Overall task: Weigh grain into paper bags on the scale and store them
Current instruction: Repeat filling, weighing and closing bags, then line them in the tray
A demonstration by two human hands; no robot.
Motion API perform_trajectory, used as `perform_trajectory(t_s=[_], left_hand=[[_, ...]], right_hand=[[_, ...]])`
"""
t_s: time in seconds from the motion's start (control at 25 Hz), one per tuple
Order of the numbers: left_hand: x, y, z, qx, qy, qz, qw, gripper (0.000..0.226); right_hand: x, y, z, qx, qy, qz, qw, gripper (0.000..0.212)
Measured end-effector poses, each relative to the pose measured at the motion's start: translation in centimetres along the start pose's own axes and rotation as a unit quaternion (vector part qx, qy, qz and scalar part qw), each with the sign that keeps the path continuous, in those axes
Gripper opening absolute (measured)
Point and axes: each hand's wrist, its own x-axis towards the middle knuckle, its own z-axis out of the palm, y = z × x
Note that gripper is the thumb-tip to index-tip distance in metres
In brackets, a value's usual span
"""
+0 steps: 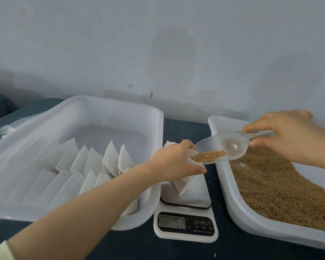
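My left hand (pixel 174 162) grips the open mouth of a small white paper bag (pixel 184 183) that stands on the white digital scale (pixel 186 226). My right hand (pixel 285 136) pinches the handle of a clear plastic scoop (pixel 221 149). The scoop tilts down to the left, its lip at the bag's mouth, with a little brown grain lying near the lip. The scale's display is lit; its digits are blurred.
A white tray (pixel 238 209) holding loose brown grain (pixel 274 186) sits at the right. At the left a larger white tub (pixel 154 113) holds several filled paper bags (pixel 111 160) in rows. Dark blue table surface (pixel 176 250), a few spilled grains beside the scale, wall behind.
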Motion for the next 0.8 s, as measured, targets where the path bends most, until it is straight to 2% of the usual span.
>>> perform_trajectory(t_s=[0.44, 0.64, 0.8], left_hand=[[-0.2, 0.3, -0.2, 0.009, -0.002, -0.003, 1.0, 0.057], [-0.4, 0.5, -0.3, 0.009, -0.002, -0.008, 1.0, 0.054], [-0.5, 0.4, -0.4, 0.005, 0.007, -0.007, 1.0, 0.048]], right_hand=[[-1.1, 0.2, 0.7, 0.038, -0.006, 0.028, 0.999, 0.029], [-2.5, 1.4, 1.9, 0.164, -0.053, 0.061, 0.983, 0.028], [-4.7, 4.2, 4.1, 0.235, -0.037, 0.135, 0.962, 0.027]])
